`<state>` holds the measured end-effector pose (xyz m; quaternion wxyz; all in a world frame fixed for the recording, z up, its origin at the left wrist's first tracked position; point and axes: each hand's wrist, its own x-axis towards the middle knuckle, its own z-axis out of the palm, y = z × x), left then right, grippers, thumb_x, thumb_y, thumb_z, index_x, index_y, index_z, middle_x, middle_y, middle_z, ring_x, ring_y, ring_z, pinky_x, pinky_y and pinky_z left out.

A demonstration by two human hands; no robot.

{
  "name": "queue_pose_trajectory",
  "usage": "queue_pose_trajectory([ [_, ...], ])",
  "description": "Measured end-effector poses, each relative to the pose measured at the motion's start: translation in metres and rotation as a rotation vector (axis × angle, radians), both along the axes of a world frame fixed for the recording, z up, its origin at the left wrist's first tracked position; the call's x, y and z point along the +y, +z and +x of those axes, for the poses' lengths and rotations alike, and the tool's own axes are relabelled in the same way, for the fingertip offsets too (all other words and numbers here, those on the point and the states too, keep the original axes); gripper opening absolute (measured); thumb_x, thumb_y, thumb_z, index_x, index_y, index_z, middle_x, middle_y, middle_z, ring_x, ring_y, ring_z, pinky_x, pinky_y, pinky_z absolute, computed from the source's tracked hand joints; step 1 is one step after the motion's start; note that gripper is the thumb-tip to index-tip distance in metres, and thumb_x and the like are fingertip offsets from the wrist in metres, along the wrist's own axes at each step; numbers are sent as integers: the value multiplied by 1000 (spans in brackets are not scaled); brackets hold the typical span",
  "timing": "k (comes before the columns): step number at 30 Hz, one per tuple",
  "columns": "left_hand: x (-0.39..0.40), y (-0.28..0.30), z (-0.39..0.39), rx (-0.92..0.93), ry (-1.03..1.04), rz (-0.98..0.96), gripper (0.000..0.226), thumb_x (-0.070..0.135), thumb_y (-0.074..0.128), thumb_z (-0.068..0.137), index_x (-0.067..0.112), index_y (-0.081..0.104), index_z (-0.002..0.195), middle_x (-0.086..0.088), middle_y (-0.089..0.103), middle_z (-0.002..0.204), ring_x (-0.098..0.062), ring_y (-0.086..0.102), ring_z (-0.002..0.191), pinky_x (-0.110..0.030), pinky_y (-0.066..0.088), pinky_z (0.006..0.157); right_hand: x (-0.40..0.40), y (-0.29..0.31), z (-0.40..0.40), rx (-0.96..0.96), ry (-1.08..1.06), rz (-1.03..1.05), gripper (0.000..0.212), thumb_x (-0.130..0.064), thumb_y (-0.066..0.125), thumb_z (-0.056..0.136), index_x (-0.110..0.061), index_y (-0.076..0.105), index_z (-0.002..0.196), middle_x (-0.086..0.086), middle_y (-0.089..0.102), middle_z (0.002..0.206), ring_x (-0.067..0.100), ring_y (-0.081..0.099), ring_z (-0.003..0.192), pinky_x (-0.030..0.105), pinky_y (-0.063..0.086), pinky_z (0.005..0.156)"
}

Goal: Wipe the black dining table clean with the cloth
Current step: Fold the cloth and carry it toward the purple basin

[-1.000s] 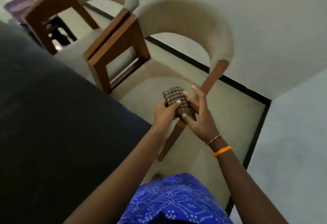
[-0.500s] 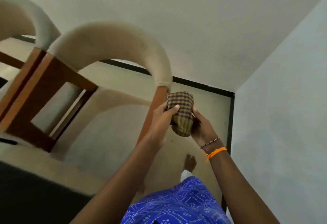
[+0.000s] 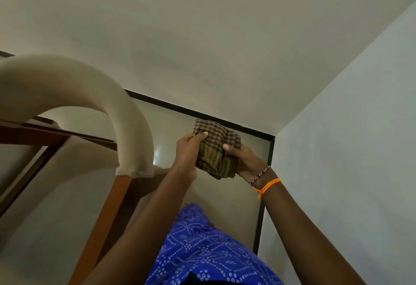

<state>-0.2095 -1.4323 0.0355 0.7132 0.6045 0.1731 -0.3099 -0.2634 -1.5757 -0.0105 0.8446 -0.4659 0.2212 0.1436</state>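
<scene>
Head view, bottom centre: blue white-dotted patterned garment (image 3: 202, 251).
Centre: bunched brown-and-yellow checked cloth (image 3: 213, 149), held in the air between both hands.
Left hand (image 3: 188, 149): fingers curled, thumb pinching the cloth.
Right hand (image 3: 245, 161): cupped beneath the cloth, thumb pressing it; orange thread wristband (image 3: 269, 184).
Left: cream arched padded chair back (image 3: 90, 91) on a brown wooden leg.

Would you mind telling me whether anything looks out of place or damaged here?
Nothing looks damaged or spilled. The checked cloth is bunched between the left hand and right hand, beside the cream chair. The black dining table is out of view.
</scene>
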Motion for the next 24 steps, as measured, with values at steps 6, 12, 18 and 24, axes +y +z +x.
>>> queue_pose_trajectory([
  [6, -40, -18, 70, 17, 142, -1, 9, 20, 61, 86, 14, 66, 91, -9, 69, 91, -22, 67, 81, -32, 55, 65, -33, -14, 85, 61, -18, -149, 44, 1, 61, 83, 5, 52, 126, 16, 65, 111, 26, 63, 98, 39, 50, 94],
  [12, -61, -19, 165, 45, 254, 49, 6, 19, 69, 79, 14, 67, 76, -4, 71, 72, -16, 69, 62, -21, 51, 47, -56, -3, 194, 133, 32, -136, 39, 2, 58, 86, 6, 53, 124, 28, 56, 126, 35, 59, 104, 45, 50, 92],
  [18, -59, -15, 249, 11, 491, 51, 9, 11, 68, 79, 12, 67, 70, -1, 71, 57, -13, 68, 52, -19, 51, 44, -64, 13, 306, 121, 171, 87, 30, -9, 45, 94, 3, 58, 117, 18, 69, 108, 30, 66, 102, 44, 47, 100],
  [24, -30, -16, 307, 41, 676, 13, 6, 15, 64, 83, 15, 68, 78, 1, 72, 64, -11, 68, 55, -18, 50, 46, -31, 8, 390, 124, 354, 197, 28, -11, 45, 94, -3, 72, 94, 14, 74, 91, 26, 72, 83, 38, 59, 76],
])
